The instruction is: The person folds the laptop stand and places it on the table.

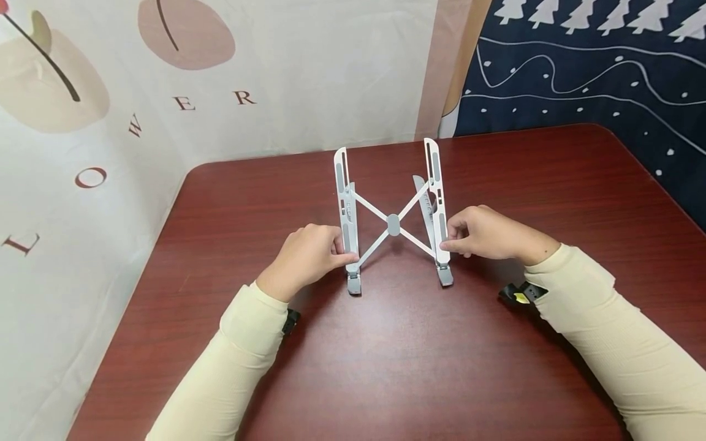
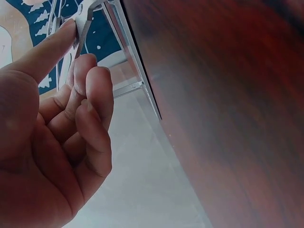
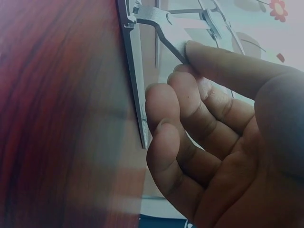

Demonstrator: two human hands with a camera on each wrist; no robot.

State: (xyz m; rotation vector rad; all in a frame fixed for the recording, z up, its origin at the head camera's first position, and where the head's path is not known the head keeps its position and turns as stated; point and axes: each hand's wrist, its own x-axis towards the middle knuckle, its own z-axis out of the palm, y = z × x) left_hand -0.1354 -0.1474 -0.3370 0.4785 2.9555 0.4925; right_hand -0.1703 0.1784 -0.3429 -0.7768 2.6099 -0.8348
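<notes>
A silver folding laptop stand point(image 1: 393, 225) stands unfolded on the table, its crossed bars spread between two sloping side arms with grey pads. My left hand point(image 1: 309, 257) pinches the left arm near its lower front end, thumb on the near face. On the other side, my right hand point(image 1: 485, 233) pinches the right arm at about the same height. In the left wrist view the thumb point(image 2: 52, 47) presses against the arm, and the other fingers curl behind. The right wrist view has the thumb point(image 3: 228, 64) and fingers at the stand's sloping arm point(image 3: 166, 35).
The dark red wooden table point(image 1: 408, 355) reaches back to a pale printed curtain point(image 1: 309, 79) with letters. A navy cloth point(image 1: 584, 73) with white trees hangs at the back right. Black straps with small devices point(image 1: 521, 294) sit at the wrists.
</notes>
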